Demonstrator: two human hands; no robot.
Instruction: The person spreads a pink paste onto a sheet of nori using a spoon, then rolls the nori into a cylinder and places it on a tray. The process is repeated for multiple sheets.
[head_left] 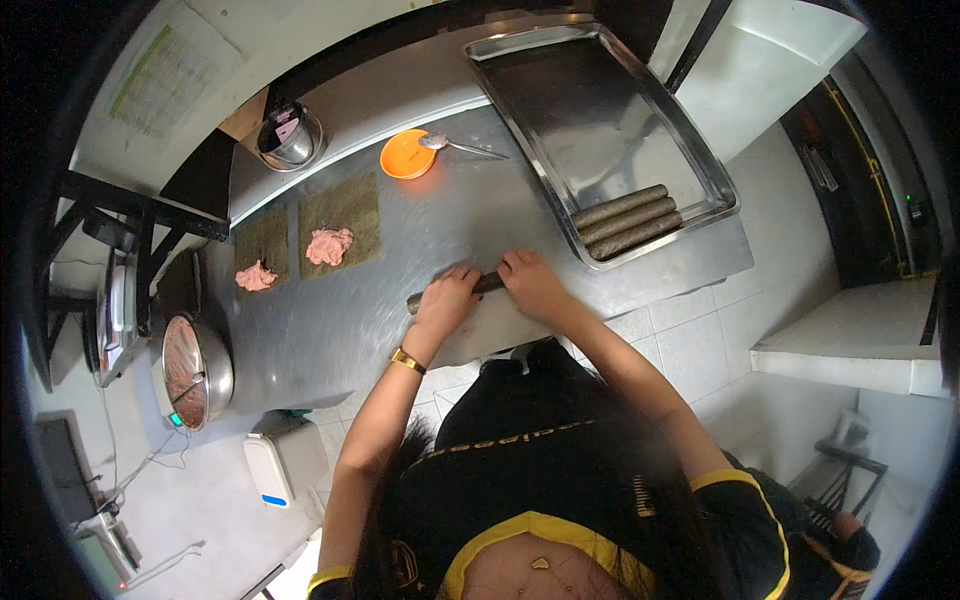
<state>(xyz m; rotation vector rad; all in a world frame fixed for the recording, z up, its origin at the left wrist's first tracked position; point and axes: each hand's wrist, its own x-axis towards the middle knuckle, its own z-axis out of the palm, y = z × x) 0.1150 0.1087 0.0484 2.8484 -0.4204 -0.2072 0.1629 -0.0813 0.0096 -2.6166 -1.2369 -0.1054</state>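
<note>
A dark seaweed roll (488, 283) lies on the steel table near its front edge, directly before me. My left hand (447, 299) is closed over its left part, and the roll's left end pokes out past it. Curled over the other end is my right hand (530, 285), close beside the left. Farther left, two flat seaweed sheets lie side by side. The nearer-to-middle sheet (358, 205) bears a lump of pink paste (329, 246); the far-left sheet (262, 236) has a smaller pink lump (256, 276) on its lower part.
A large metal tray (600, 110) at the right holds three finished-looking rolls (628, 220). An orange bowl (402, 158) and a spoon (470, 149) sit at the back. A steel bowl of paste (215, 370) stands at the left, a metal pot (290, 145) behind.
</note>
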